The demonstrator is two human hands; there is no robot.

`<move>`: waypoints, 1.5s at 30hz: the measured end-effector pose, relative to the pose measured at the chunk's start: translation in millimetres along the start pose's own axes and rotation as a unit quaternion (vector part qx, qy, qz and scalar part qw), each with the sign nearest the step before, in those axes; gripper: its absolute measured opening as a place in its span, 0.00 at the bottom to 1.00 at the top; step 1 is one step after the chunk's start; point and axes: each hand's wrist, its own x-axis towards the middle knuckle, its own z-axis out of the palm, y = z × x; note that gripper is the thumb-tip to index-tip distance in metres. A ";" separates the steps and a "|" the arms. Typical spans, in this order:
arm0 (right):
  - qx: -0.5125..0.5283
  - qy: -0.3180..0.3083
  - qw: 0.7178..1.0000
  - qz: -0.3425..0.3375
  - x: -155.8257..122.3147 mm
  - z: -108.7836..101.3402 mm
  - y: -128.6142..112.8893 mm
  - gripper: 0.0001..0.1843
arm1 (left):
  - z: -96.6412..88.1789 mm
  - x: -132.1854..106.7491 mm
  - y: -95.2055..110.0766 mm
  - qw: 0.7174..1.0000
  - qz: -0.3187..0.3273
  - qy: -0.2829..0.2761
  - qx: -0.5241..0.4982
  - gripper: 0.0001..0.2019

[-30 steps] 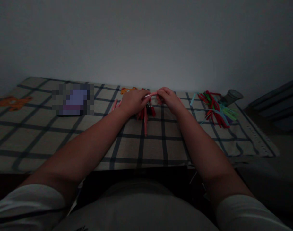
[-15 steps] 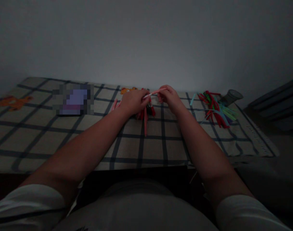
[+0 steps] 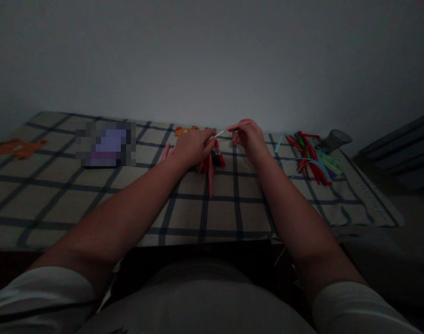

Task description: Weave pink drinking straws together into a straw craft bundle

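Note:
My left hand (image 3: 194, 147) is closed, its thumb and fingers pinching the end of a thin white stick (image 3: 219, 134) that points toward the right hand. Raised to the right, my right hand (image 3: 249, 139) pinches a slim pink strip (image 3: 235, 126) lying along its fingertips. The strip's end is close to the tip of the white stick; whether they touch I cannot tell. Under and beside the left hand lies a bunch of red and dark pieces (image 3: 217, 157), partly hidden. One pink strip (image 3: 211, 181) hangs from it toward me, and other pink strips (image 3: 166, 150) lie left of the wrist.
A checked cloth (image 3: 142, 199) covers the table against the wall. To the left are a blurred-out purple device (image 3: 109, 146) and an orange bear shape (image 3: 18, 148); another bear (image 3: 185, 131) lies behind my left hand. Coloured strips (image 3: 311, 160) and a tipped cup (image 3: 335, 139) are right.
My right hand has shifted slightly right and up with the pink strip. More of the white stick now shows between the hands. The left hand stays nearly where it was.

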 end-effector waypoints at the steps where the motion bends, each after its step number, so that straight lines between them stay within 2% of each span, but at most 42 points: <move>1: -0.010 0.011 1.000 -0.001 -1.6 0.4 -2.6 0.19 | 0.0 0.0 -0.2 1.000 -0.001 0.000 -0.002 0.26; 7: -0.048 0.026 0.998 -0.013 -1.4 -0.3 -5.7 0.20 | 0.3 0.2 -0.7 1.000 0.003 0.003 -0.006 0.26; 12: 0.007 0.042 0.999 -0.019 3.3 -3.8 0.7 0.15 | 1.0 0.6 -1.0 1.000 0.005 -0.001 -0.009 0.26; 15: 0.014 0.052 0.998 -0.025 4.1 -5.8 2.3 0.16 | 2.2 0.9 -1.6 1.000 0.005 0.004 -0.013 0.25; 19: -0.037 0.067 0.997 -0.009 4.9 -6.3 2.3 0.21 | 2.6 1.0 -2.0 1.000 0.000 0.007 -0.015 0.25; 24: -0.112 0.041 0.993 0.021 7.4 -3.8 4.7 0.15 | 1.4 1.1 -1.7 1.000 0.009 0.006 -0.006 0.25; 27: -0.160 0.019 0.987 0.020 9.6 -4.5 8.3 0.16 | 1.7 1.4 -1.6 1.000 0.000 0.000 -0.005 0.25; 29: -0.207 0.022 0.978 0.004 11.7 -8.0 12.7 0.17 | 2.6 1.7 -1.8 1.000 0.000 0.002 -0.007 0.25; 31: -0.285 0.028 0.958 -0.027 13.9 -14.0 18.9 0.16 | 3.4 1.9 -2.1 1.000 0.002 0.005 -0.008 0.25; 34: -0.402 -0.007 0.914 -0.056 15.7 -23.9 28.6 0.13 | 2.9 2.1 -1.8 1.000 0.002 0.000 -0.007 0.25; 36: -0.432 -0.032 0.899 -0.063 14.6 -28.0 32.0 0.12 | 1.8 2.0 -1.3 1.000 0.000 -0.006 -0.007 0.25; 39: -0.444 -0.021 0.894 -0.050 10.0 -28.5 28.7 0.32 | 0.7 1.9 -0.9 1.000 -0.002 -0.010 -0.011 0.25; 41: -0.453 -0.016 0.891 -0.029 6.8 -27.0 22.7 0.37 | 1.0 2.1 -1.1 1.000 0.001 -0.008 -0.013 0.25; 45: -0.465 -0.002 0.885 -0.005 5.1 -27.4 16.3 0.23 | 3.0 2.5 -1.5 1.000 0.010 -0.001 -0.012 0.24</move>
